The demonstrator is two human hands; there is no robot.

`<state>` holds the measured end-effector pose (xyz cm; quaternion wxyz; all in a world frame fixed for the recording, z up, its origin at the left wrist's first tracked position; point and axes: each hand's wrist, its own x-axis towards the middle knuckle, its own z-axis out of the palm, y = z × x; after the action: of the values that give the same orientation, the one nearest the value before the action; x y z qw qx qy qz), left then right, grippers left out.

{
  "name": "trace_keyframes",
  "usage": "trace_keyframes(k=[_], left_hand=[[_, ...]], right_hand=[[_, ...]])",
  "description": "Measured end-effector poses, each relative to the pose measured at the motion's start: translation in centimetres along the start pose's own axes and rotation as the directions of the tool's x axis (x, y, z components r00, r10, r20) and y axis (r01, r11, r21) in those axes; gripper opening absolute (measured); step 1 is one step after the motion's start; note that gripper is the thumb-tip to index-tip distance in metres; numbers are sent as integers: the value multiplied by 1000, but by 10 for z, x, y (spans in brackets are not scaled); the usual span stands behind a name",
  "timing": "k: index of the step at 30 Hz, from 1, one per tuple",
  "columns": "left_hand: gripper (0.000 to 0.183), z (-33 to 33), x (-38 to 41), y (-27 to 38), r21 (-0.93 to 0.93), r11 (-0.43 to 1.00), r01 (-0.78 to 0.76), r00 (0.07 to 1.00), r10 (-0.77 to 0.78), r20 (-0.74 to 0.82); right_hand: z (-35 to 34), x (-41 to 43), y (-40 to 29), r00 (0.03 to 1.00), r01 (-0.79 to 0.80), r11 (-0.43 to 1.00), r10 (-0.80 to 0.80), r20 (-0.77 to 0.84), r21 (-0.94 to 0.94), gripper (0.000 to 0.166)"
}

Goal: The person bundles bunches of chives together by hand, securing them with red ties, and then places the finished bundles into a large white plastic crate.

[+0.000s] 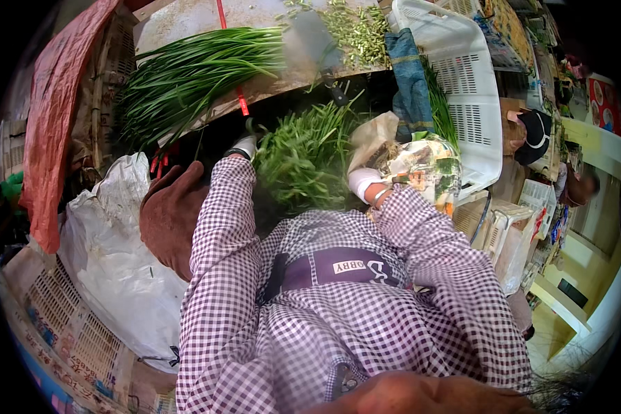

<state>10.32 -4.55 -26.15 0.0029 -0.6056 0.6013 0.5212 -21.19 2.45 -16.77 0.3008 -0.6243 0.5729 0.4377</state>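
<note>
My left hand [247, 146], in a white glove, is at the left edge of a loose heap of green leaves [310, 155]; its fingers are mostly hidden and blurred. On the heap's right, my white-gloved right hand [365, 183] is beside a beige cloth or bag [375, 135] and a printed bag [424, 168]; its grip is unclear. Beyond my hands, a bundle of long garlic chives [207, 72] lies on a worn board [176, 20], its cut ends facing right. There a cleaver [310, 44] rests with its black handle over the front edge, beside chopped stem ends [362, 33].
A white plastic crate [471, 88] stands at right, with blue cloth [409, 77] against it. At left are a white plastic sack [119, 248], brown cloth [173, 222] and red plastic sheeting [67, 119]. A person in a black cap [534, 137] is at far right.
</note>
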Motion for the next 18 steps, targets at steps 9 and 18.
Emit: trace_keyframes(k=[9,18], left_hand=[[67,29,9,30,93,995,-40,993,29,111],[58,27,12,6,51,999,16,992,-23,121]], right_hand=[[54,57,-13,995,-34,999,36,-95,20,32],[-45,-67,-117,704,349,865,-495,-508,-360,76]])
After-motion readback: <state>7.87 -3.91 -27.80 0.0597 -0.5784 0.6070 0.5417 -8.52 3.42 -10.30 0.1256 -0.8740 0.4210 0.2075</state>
